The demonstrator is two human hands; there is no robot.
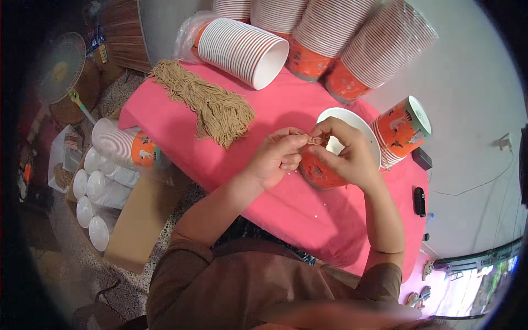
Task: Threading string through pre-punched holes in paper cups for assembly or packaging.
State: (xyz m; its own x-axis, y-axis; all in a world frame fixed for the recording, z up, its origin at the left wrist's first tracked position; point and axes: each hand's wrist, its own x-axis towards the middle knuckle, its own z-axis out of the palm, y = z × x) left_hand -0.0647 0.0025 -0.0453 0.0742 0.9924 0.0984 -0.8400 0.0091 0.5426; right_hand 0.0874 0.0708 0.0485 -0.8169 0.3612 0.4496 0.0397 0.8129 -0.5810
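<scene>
My left hand [278,158] and my right hand [347,151] meet above the front of an orange printed paper bucket [323,171] with a white inside. Between their fingertips is a short piece of tan cord [312,139], pinched from both sides; its shape is partly hidden by the fingers. Behind my right hand shows the bucket's open white mouth. Left of my hands, a thick bundle of tan cords [212,110] lies on the pink cloth [286,214]. To the right, a short stack of orange buckets [396,129] rests upside down, with tan cord at its rim.
Tall stacks of white-rimmed buckets [379,49] stand along the far edge, and one wrapped stack [242,49] lies on its side. A black object [419,202] sits at the right edge. On the floor at left, a cardboard box [140,220] holds several wrapped stacks; a fan [60,69] stands behind.
</scene>
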